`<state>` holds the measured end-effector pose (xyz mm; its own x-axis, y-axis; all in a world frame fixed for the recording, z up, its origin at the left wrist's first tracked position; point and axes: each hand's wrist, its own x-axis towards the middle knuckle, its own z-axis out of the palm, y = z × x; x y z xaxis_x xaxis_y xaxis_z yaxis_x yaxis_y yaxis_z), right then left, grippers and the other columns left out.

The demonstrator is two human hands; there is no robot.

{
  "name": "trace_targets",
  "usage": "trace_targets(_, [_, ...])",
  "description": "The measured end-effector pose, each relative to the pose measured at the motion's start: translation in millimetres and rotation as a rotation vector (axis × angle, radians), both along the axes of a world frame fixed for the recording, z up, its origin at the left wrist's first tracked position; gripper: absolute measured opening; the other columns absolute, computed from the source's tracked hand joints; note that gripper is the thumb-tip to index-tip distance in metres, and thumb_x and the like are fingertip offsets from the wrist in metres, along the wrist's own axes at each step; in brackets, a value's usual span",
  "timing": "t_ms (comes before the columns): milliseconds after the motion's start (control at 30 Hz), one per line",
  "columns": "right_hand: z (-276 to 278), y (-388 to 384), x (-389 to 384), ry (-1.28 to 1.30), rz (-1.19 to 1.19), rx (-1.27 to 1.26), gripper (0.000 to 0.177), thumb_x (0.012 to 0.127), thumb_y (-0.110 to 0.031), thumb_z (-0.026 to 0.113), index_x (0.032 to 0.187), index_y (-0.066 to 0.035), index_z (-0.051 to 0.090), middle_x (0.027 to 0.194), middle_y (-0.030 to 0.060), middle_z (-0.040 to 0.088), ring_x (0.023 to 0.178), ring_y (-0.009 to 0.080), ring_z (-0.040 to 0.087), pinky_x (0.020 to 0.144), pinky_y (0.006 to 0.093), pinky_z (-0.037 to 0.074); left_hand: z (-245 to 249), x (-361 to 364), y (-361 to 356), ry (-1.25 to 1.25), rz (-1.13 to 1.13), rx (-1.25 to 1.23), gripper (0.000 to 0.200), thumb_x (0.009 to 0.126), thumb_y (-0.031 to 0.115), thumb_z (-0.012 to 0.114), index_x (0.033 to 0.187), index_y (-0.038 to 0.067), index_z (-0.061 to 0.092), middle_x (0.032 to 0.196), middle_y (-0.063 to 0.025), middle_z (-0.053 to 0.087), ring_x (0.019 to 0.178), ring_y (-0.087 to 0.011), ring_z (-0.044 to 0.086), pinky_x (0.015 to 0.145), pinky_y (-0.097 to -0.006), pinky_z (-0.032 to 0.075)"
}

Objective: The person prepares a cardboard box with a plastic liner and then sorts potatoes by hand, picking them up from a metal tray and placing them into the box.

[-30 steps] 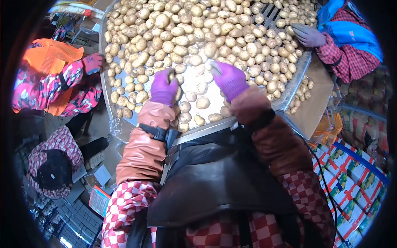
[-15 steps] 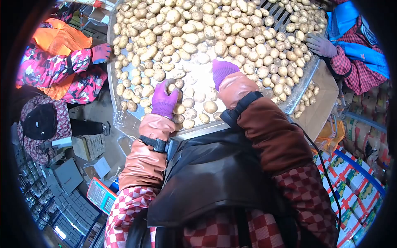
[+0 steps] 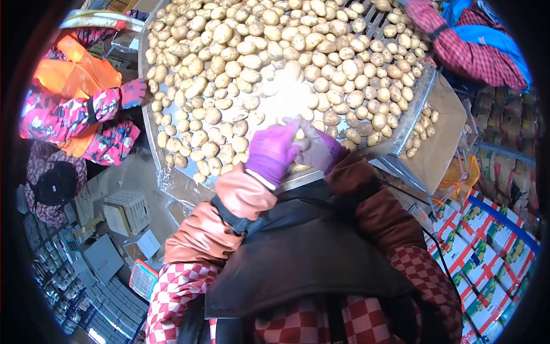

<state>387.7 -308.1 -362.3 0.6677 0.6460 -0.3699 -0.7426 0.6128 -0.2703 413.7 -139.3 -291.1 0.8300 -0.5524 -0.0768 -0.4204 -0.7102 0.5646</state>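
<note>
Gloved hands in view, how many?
3 clearly: wearer's left hand and right hand, close together at the table's near edge; one co-worker's hand by its left edge. More may be hidden or cut off top right.

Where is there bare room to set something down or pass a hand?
Bare cardboard lies outside the table's right rim, right of the small potato pile; grey floor shows between the orange-vested person and white crate. Potatoes crowd the table's far side; glare beyond the left hand hides any gap.
</note>
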Motion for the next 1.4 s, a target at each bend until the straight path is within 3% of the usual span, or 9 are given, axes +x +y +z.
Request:
trace_targets(133, [7, -23, -6, 0.085, -0.12, -0.274, 0.044, 0.097, -0.045, 0.047, 0.126, -0.012, 0.056, 0.094, 0.0053, 0.061, 0.064, 0.01, 0.054, 0.048, 0.0192, 0.038, 30, 31, -18, 0.454, 0.122, 0.014, 0.049, 0.094, 0.046, 0.055, 0.129, 0.012, 0.059, 0.103, -0.0146, 0.067, 0.09, -0.0333, 0.066, 0.077, -0.0389, 0.051])
trace_targets(333, [38, -50, -33, 0.231, -0.346, -0.286, 0.038, 0.095, -0.037, 0.052, 0.122, -0.012, 0.059, 0.098, 0.007, 0.063, 0.073, 0.0172, 0.061, 0.057, 0.028, 0.047, -57, 81, -1, -0.074, 0.113, 0.249, 0.046, 0.08, 0.022, 0.069, 0.122, 0.009, 0.053, 0.141, -0.021, 0.044, 0.1, -0.0439, 0.06, 0.084, -0.0469, 0.05])
trace_targets(600, [87, -118, -105, 0.176, -0.62, -0.525, 0.042, 0.096, -0.023, 0.053, 0.136, -0.01, 0.047, 0.119, 0.0109, 0.058, 0.081, 0.0111, 0.056, 0.064, 0.0202, 0.045, -100, 87, -1, -0.34, -0.053, 0.335, 0.046, 0.078, 0.023, 0.066, 0.123, 0.017, 0.058, 0.145, -0.0126, 0.044, 0.074, -0.0397, 0.063, 0.065, -0.0465, 0.054])
trace_targets(867, [40, -269, -317, 0.32, -1.337, -0.274, 0.025, 0.098, -0.022, 0.055, 0.121, -0.013, 0.055, 0.115, 0.0099, 0.061, 0.082, 0.0136, 0.063, 0.065, 0.0277, 0.055, -91, 77, 16, -0.237, -0.153, 0.292, 0.05, 0.067, 0.01, 0.072, 0.115, 0.017, 0.06, 0.125, -0.0086, 0.055, 0.093, -0.0375, 0.06, 0.079, -0.0461, 0.051])
trace_targets(900, [21, -287, -367, 0.157, -1.052, -1.252, 0.023, 0.099, -0.022, 0.053, 0.12, -0.013, 0.056, 0.115, 0.01, 0.061, 0.085, 0.0156, 0.063, 0.067, 0.0287, 0.056, -93, 75, 18, -0.239, -0.138, 0.265, 0.05, 0.067, 0.01, 0.072, 0.115, 0.017, 0.06, 0.123, -0.0085, 0.056, 0.093, -0.0376, 0.06, 0.079, -0.0461, 0.051])
trace_targets(1000, [-16, -314, -400, 0.151, -0.572, -2.337, 0.027, 0.099, -0.027, 0.054, 0.12, -0.011, 0.058, 0.115, 0.0101, 0.06, 0.092, 0.019, 0.063, 0.073, 0.0306, 0.055, -103, 73, 17, -0.256, -0.089, 0.206, 0.058, 0.068, 0.011, 0.071, 0.124, 0.017, 0.056, 0.119, -0.0098, 0.059, 0.094, -0.038, 0.061, 0.078, -0.0474, 0.051])
trace_targets(1167, [42, -207, -201, -0.355, -0.474, -1.655, 0.045, 0.096, -0.034, 0.055, 0.133, -0.008, 0.051, 0.122, 0.0107, 0.059, 0.099, 0.0202, 0.063, 0.084, 0.0356, 0.054, -88, 74, 21, 0.228, 0.21, -0.217, 0.053, 0.08, 0.021, 0.072, 0.129, 0.011, 0.053, 0.11, -0.0129, 0.064, 0.099, -0.028, 0.063, 0.08, -0.0409, 0.052])
trace_targets(1233, [46, -145, -126, -0.126, -0.519, -0.749, 0.068, 0.092, -0.036, 0.063, 0.148, -0.01, 0.033, 0.14, 0.0184, 0.045, 0.119, 0.0273, 0.054, 0.098, 0.0412, 0.049, 3, 37, -3, 0.66, 0.436, -0.467, 0.052, 0.083, 0.027, 0.073, 0.126, 0.004, 0.054, 0.106, -0.011, 0.064, 0.097, -0.0205, 0.062, 0.08, -0.0349, 0.051])
trace_targets(1400, [89, -41, -51, -0.23, 0.115, -0.734, 0.061, 0.089, -0.03, 0.058, 0.142, -0.009, 0.037, 0.13, 0.0125, 0.055, 0.098, 0.0186, 0.063, 0.074, 0.0297, 0.051, 42, 3, 0, 0.788, 0.491, -0.674, 0.049, 0.092, 0.03, 0.065, 0.132, 0.004, 0.055, 0.11, -0.0099, 0.064, 0.098, -0.0147, 0.059, 0.086, -0.0278, 0.048])
